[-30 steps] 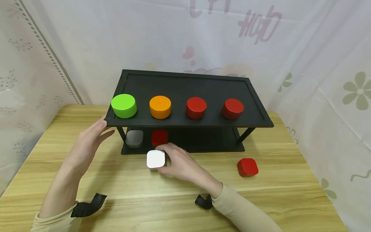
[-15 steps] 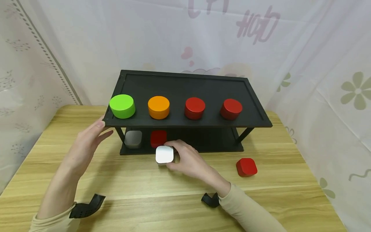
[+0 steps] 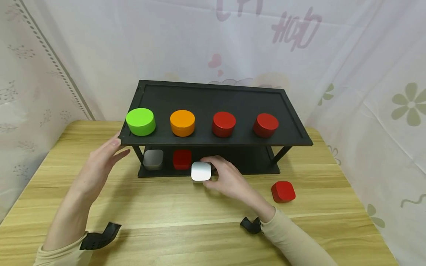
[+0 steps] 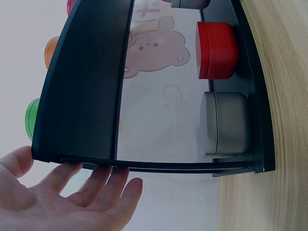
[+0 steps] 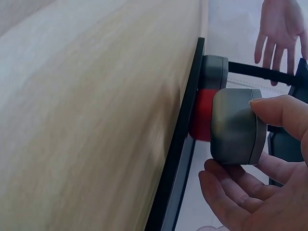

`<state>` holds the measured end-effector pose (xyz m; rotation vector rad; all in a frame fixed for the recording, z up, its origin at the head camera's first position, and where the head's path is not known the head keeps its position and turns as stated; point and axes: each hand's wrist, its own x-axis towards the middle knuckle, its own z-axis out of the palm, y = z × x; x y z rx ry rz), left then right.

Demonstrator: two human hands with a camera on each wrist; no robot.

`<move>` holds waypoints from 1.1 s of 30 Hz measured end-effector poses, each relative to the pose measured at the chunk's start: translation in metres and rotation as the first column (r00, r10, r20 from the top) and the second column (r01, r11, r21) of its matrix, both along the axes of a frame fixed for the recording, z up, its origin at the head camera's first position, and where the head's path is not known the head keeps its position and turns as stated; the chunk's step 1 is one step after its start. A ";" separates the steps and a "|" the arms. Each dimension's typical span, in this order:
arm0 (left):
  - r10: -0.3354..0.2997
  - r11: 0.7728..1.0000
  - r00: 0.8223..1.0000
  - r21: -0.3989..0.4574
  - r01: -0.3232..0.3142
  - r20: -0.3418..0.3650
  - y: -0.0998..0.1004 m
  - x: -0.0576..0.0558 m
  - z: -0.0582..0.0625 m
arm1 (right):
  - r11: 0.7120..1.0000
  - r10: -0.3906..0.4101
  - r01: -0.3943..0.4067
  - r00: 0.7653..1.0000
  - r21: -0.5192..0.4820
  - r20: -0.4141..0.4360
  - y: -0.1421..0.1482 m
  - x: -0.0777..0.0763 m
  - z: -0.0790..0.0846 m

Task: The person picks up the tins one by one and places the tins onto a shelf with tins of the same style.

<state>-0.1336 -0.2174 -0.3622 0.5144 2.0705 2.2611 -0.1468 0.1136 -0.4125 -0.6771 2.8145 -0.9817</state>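
My right hand (image 3: 229, 180) pinches a silver square tin (image 3: 201, 171) with rounded corners between thumb and fingers. It is held at the front edge of the lower shelf of a black two-tier rack (image 3: 213, 96). In the right wrist view the same silver tin (image 5: 235, 126) is gripped near its lid, in front of a red tin. On the lower shelf stand another silver tin (image 3: 153, 159) at the left end and a red square tin (image 3: 182, 159) beside it. My left hand (image 4: 72, 197) touches the left end of the top shelf with fingers nearly straight.
Along the top shelf's front stand round tins: green (image 3: 141, 122), orange (image 3: 182, 123) and two red, one in the middle (image 3: 224, 124) and one at right (image 3: 265, 125). A red square tin (image 3: 283, 191) lies on the wooden table (image 3: 159, 236). A patterned cloth (image 3: 100, 44) hangs behind.
My right hand has moved the silver tin rightward and slightly toward the rack, past the red tin on the lower shelf. The left hand stays at the rack's left end.
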 end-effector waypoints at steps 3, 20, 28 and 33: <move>-0.003 1.000 1.000 -0.004 0.003 -0.006 0.000 0.000 0.000 | 1.000 -0.010 0.010 1.000 -0.002 0.004 0.004 -0.002 0.000; -0.019 1.000 1.000 0.006 0.019 -0.017 0.000 0.000 0.002 | 0.999 -0.043 0.044 0.999 -0.016 0.014 0.028 -0.016 -0.004; -0.001 1.000 1.000 -0.030 0.001 -0.013 -0.001 0.000 0.002 | 0.999 -0.044 0.044 0.999 -0.012 0.020 0.034 -0.020 -0.004; -0.006 1.000 1.000 -0.027 0.006 -0.020 0.000 0.000 0.002 | 0.999 -0.049 0.049 0.999 -0.002 0.021 0.038 -0.023 -0.005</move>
